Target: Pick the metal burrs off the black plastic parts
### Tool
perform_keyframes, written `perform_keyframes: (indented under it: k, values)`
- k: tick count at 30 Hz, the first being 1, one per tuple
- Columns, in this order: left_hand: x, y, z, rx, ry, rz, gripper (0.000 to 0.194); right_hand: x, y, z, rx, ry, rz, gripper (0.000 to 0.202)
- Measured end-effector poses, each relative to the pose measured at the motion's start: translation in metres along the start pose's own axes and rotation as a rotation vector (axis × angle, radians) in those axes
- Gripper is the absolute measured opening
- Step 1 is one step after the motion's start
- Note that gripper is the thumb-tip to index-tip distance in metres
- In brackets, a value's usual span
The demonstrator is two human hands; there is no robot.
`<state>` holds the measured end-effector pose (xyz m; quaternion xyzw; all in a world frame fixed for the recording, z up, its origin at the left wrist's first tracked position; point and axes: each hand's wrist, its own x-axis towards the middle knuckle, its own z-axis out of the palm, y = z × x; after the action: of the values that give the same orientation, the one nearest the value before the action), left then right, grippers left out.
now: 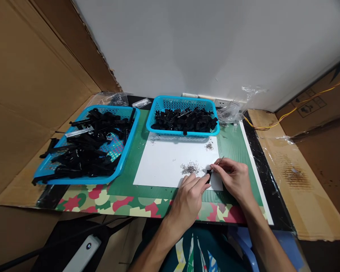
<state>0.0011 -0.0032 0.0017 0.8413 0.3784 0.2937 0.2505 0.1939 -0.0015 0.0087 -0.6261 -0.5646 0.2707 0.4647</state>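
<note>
Between the fingers of my left hand (190, 192) is a small black plastic part (209, 176), held low over the right end of the white paper (155, 166). My right hand (232, 174) is closed in a pinch just beside it, around a thin pointed tool (221, 159) like tweezers, whose tip reaches up past the fingers. Most of that tool is hidden by the hand. A heap of tiny wire pieces (190, 168), perhaps small springs, lies on the paper just beyond my left hand. Farther back sits a smaller heap of the same pieces (209, 146).
A blue basket (149, 124) with black plastic parts stands at the back. To the left, a larger blue basket (124, 158) holds longer black pieces, some over its rim. Clear plastic bags (231, 112) lie by the wall. Cardboard (39, 75) walls both sides; a yellow cable (283, 120) runs right.
</note>
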Motion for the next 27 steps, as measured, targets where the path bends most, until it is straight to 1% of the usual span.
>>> perform_keyframes:
  k: [3, 8, 15, 22, 24, 27]
  values:
    - [0.000, -0.003, 0.003, -0.014, 0.009, -0.010, 0.030, -0.002, 0.003, 0.003, -0.065, 0.033, -0.053, 0.017]
    - [0.001, -0.005, 0.004, -0.023, 0.041, -0.020, 0.032, -0.003, 0.004, 0.008, -0.050, 0.089, -0.034, 0.018]
    - [0.002, -0.004, 0.001, -0.014, 0.032, -0.012, 0.034, 0.000, 0.001, 0.008, -0.090, 0.019, -0.084, 0.021]
    - [0.002, -0.002, 0.001, 0.008, 0.016, 0.012, 0.032, -0.005, 0.003, 0.013, 0.133, 0.108, 0.091, 0.020]
    - [0.002, -0.001, 0.000, 0.012, 0.014, 0.028, 0.031, -0.006, 0.003, 0.014, 0.144, 0.104, 0.093, 0.019]
    - [0.002, -0.001, 0.000, 0.011, 0.015, 0.044, 0.031, -0.008, 0.002, 0.013, 0.091, 0.093, 0.053, 0.018]
